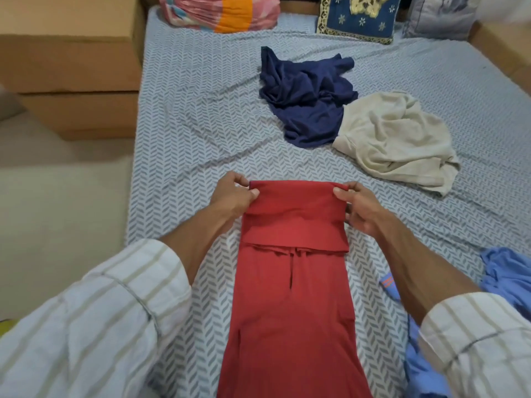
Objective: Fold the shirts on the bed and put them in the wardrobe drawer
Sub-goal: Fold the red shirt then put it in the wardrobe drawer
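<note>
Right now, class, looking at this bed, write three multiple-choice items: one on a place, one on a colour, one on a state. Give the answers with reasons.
1. Where does the cream shirt lie?
A. Beside the navy shirt, touching it
B. Under the red shirt
C. On the cardboard box

2. What colour is the shirt being folded?
A. Navy
B. Red
C. Cream

3. What state is the red shirt in?
A. Crumpled in a heap
B. Hanging off the bed
C. Laid flat in a long strip, far end folded back

Answers: 1 A, its edge meets the navy shirt's right side. 2 B, the left hand and right hand pinch the red shirt's far corners. 3 C, a folded flap lies over the strip at the far end.
</note>
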A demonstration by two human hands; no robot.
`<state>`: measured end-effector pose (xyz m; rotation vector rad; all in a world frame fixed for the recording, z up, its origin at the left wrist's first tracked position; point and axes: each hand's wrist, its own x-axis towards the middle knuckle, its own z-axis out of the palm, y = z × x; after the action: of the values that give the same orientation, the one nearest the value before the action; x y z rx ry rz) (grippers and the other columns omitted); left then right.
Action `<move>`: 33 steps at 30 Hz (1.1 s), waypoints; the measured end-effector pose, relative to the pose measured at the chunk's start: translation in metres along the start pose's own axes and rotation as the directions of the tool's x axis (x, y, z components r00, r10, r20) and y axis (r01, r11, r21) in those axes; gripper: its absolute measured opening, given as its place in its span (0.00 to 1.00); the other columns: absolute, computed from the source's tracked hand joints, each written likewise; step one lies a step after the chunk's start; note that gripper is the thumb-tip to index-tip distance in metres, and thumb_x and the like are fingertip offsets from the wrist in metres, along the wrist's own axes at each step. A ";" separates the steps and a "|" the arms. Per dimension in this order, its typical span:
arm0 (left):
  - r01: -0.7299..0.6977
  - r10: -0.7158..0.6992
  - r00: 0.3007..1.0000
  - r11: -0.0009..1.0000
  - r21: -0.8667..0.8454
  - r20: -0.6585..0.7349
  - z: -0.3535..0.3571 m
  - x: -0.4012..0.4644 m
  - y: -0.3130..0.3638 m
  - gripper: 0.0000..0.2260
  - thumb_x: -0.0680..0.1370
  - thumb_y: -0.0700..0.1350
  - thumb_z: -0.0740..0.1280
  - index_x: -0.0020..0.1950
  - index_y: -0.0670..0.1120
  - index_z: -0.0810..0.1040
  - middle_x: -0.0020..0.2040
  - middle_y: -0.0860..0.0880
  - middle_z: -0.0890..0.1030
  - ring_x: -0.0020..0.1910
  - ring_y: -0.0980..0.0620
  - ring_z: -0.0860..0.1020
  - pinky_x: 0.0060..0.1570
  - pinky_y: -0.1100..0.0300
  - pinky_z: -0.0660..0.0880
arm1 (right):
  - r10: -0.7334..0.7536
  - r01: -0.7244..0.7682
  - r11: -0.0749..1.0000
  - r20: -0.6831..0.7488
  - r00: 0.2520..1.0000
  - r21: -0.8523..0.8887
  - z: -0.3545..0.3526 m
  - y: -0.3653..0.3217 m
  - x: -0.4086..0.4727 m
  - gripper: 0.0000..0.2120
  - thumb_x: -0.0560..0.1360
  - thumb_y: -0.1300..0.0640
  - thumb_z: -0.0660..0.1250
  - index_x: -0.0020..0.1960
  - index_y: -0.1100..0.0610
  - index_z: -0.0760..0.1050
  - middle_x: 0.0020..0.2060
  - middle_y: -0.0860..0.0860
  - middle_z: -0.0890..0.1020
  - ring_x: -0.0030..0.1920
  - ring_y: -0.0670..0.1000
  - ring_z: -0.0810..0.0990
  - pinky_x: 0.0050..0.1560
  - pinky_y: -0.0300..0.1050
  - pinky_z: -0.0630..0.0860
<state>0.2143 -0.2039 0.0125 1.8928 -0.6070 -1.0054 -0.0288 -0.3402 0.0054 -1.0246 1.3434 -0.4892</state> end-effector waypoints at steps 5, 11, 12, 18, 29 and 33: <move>-0.215 0.204 0.971 0.973 0.089 0.123 -0.033 -0.058 -0.008 0.15 0.68 0.33 0.76 0.47 0.49 0.79 0.38 0.49 0.82 0.34 0.56 0.79 0.37 0.60 0.77 | -0.288 0.304 0.898 0.098 0.953 -0.318 -0.022 -0.010 -0.075 0.19 0.70 0.72 0.74 0.53 0.53 0.78 0.40 0.53 0.81 0.36 0.44 0.81 0.41 0.39 0.78; -0.545 0.465 0.838 0.748 0.380 0.285 -0.059 -0.156 -0.034 0.11 0.69 0.36 0.75 0.46 0.50 0.85 0.42 0.54 0.84 0.42 0.61 0.78 0.45 0.79 0.66 | -0.507 0.505 0.467 0.248 0.825 -0.726 -0.050 0.037 -0.192 0.12 0.66 0.64 0.79 0.46 0.52 0.83 0.39 0.46 0.82 0.44 0.44 0.79 0.50 0.30 0.70; -0.578 0.497 0.816 0.706 0.410 0.295 -0.064 -0.172 -0.041 0.10 0.69 0.35 0.74 0.45 0.49 0.84 0.42 0.54 0.84 0.42 0.61 0.77 0.45 0.79 0.64 | -0.557 0.535 0.392 0.270 0.786 -0.749 -0.051 0.052 -0.209 0.11 0.66 0.63 0.79 0.45 0.53 0.83 0.39 0.46 0.82 0.45 0.47 0.80 0.50 0.34 0.70; -0.757 0.537 0.653 0.495 0.427 0.534 -0.074 -0.251 -0.105 0.09 0.60 0.40 0.67 0.37 0.51 0.78 0.36 0.57 0.77 0.39 0.54 0.74 0.46 0.54 0.73 | -0.666 0.735 0.239 0.444 0.600 -0.634 -0.056 0.155 -0.289 0.09 0.61 0.56 0.69 0.40 0.53 0.81 0.37 0.45 0.80 0.39 0.50 0.77 0.48 0.51 0.73; -0.669 0.190 0.741 0.301 0.680 0.644 -0.057 -0.285 -0.166 0.11 0.67 0.41 0.68 0.46 0.54 0.76 0.43 0.60 0.71 0.50 0.55 0.69 0.49 0.55 0.59 | -0.528 0.633 0.174 0.471 0.707 -0.755 -0.059 0.247 -0.312 0.13 0.57 0.53 0.67 0.41 0.46 0.74 0.41 0.39 0.77 0.47 0.46 0.74 0.45 0.50 0.63; -0.573 0.045 0.777 0.463 0.676 0.628 -0.056 -0.280 -0.164 0.09 0.65 0.47 0.65 0.43 0.55 0.76 0.41 0.60 0.73 0.45 0.56 0.72 0.49 0.55 0.70 | -0.472 0.610 0.254 0.455 0.756 -0.750 -0.060 0.240 -0.298 0.07 0.63 0.47 0.67 0.42 0.44 0.78 0.41 0.37 0.78 0.47 0.42 0.76 0.46 0.48 0.66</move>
<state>0.1086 0.1073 -0.0021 2.1128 -2.0715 -1.0533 -0.2112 0.0009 -0.0207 -2.4390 1.0246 -0.1628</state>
